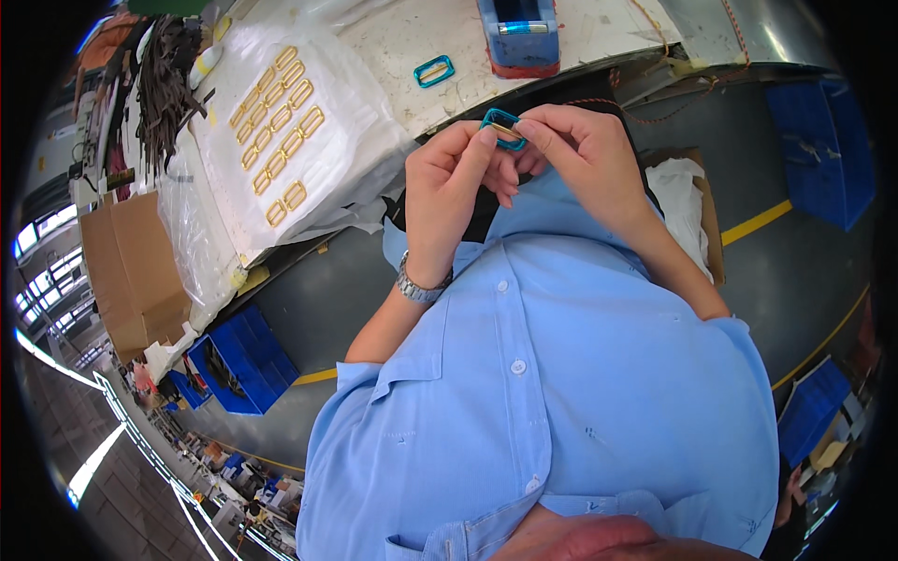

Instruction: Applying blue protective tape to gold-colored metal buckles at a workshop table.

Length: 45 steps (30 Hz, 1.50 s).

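Both hands hold one slide buckle [505, 140] with a blue-teal frame and a gold bar, just off the table's front edge. My left hand [447, 173] pinches its left side between thumb and finger; a metal watch is on that wrist. My right hand [591, 150] grips its right side, thumb on top. Part of the buckle is hidden behind the fingertips. Another blue-teal slide buckle [434, 72] with a gold bar lies on the table [393, 47], beyond my left hand. Further left, several gold slide buckles [281, 117] lie in rows on white sheeting [351, 107].
A blue holder [520, 56] with a red base stands near the table's front edge. Dark strips [168, 79] hang at the far left, above a brown cardboard piece [136, 271]. Blue bins [245, 360] stand on the floor. An open carton with white plastic [681, 201] is at my right.
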Each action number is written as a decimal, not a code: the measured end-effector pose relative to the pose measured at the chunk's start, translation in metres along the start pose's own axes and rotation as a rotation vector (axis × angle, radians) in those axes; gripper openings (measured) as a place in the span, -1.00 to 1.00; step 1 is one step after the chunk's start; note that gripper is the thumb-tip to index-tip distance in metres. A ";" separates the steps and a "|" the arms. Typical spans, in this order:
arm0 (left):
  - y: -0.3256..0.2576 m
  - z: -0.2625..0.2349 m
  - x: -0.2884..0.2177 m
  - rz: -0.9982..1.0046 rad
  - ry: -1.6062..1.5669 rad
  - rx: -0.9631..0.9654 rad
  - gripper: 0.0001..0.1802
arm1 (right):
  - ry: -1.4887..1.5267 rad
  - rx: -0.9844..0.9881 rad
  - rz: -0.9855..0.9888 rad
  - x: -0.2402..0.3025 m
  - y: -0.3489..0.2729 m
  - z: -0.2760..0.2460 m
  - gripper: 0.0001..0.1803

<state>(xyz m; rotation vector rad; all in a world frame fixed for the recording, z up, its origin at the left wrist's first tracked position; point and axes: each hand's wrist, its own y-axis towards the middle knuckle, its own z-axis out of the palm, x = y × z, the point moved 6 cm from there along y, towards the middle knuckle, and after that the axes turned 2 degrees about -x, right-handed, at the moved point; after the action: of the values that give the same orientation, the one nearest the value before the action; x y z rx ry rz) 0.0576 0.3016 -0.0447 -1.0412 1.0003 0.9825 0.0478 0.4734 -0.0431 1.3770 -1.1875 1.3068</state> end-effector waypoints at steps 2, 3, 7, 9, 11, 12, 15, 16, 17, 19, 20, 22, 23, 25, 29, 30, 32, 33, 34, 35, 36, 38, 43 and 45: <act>0.000 -0.003 -0.009 0.002 0.172 0.021 -0.79 | 0.070 0.048 0.078 -0.007 0.002 0.000 -0.75; 0.000 -0.001 -0.029 0.245 0.551 -0.024 -0.76 | 0.072 0.054 0.076 -0.006 0.002 -0.001 -0.75; 0.000 0.006 -0.065 0.735 1.148 0.076 -0.49 | 0.048 0.144 0.139 -0.005 0.006 0.000 -0.75; 0.000 0.007 -0.066 0.833 1.219 0.193 -0.50 | 0.058 0.188 0.139 -0.006 0.008 0.005 -0.73; 0.006 0.001 -0.071 0.796 1.244 0.194 -0.53 | 0.178 0.202 0.185 -0.014 0.011 0.009 -0.70; 0.011 -0.003 -0.072 0.760 1.263 0.198 -0.57 | 0.181 0.202 0.184 -0.014 0.014 0.010 -0.70; 0.036 -0.029 -0.074 0.798 1.246 -0.049 -0.61 | 0.283 0.164 0.258 -0.015 0.018 0.010 -0.64; 0.043 -0.034 -0.071 0.798 1.247 -0.048 -0.61 | 0.284 0.163 0.258 -0.018 0.017 0.008 -0.64; 0.050 -0.041 -0.069 0.792 1.284 -0.100 -0.63 | 0.236 0.196 0.233 -0.022 0.016 0.008 -0.65; 0.059 -0.048 -0.064 0.784 1.320 -0.152 -0.65 | 0.189 0.229 0.209 -0.027 0.013 0.007 -0.66; 0.063 -0.050 -0.060 0.759 1.323 -0.151 -0.66 | 0.196 0.230 0.221 -0.029 0.010 0.007 -0.68; 0.067 -0.053 -0.056 0.731 1.326 -0.154 -0.67 | 0.204 0.236 0.233 -0.030 0.006 0.005 -0.69; 0.066 -0.054 -0.057 0.728 1.318 -0.165 -0.67 | 0.210 0.227 0.243 -0.030 0.004 0.005 -0.70; 0.067 -0.056 -0.057 0.721 1.319 -0.188 -0.68 | 0.220 0.232 0.249 -0.029 0.001 0.004 -0.71; 0.067 -0.058 -0.053 0.685 1.265 -0.194 -0.67 | 0.250 0.234 0.264 -0.026 -0.004 0.002 -0.72; 0.067 -0.057 -0.053 0.686 1.264 -0.198 -0.67 | 0.249 0.229 0.260 -0.025 -0.003 0.002 -0.72; 0.066 -0.060 -0.053 0.697 1.289 -0.222 -0.66 | 0.251 0.263 0.263 -0.024 -0.002 0.005 -0.72; 0.064 -0.060 -0.054 0.695 1.311 -0.220 -0.65 | 0.244 0.264 0.273 -0.024 -0.002 0.006 -0.72; 0.063 -0.060 -0.054 0.691 1.334 -0.220 -0.64 | 0.238 0.267 0.282 -0.023 -0.002 0.007 -0.71; 0.060 -0.060 -0.057 0.739 1.330 -0.249 -0.64 | 0.237 0.294 0.276 -0.016 -0.003 0.008 -0.71; 0.054 -0.062 -0.062 0.730 1.350 -0.275 -0.64 | 0.236 0.256 0.234 -0.010 -0.005 0.004 -0.71; 0.035 -0.063 -0.081 0.865 1.219 -0.294 -0.66 | 0.244 0.242 0.186 0.004 -0.006 -0.003 -0.71; -0.029 -0.134 -0.112 0.576 1.413 -0.493 -0.85 | -0.060 -0.266 -0.135 0.048 0.004 -0.065 -0.72; -0.043 -0.162 -0.112 0.470 1.591 -0.459 -0.92 | -0.148 -0.313 -0.184 0.057 0.014 -0.079 -0.71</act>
<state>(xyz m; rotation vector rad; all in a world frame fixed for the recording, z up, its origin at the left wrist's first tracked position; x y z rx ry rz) 0.0442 0.1195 0.0393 -2.1036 2.4474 0.6006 0.0201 0.5446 0.0186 1.3329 -1.2698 0.8615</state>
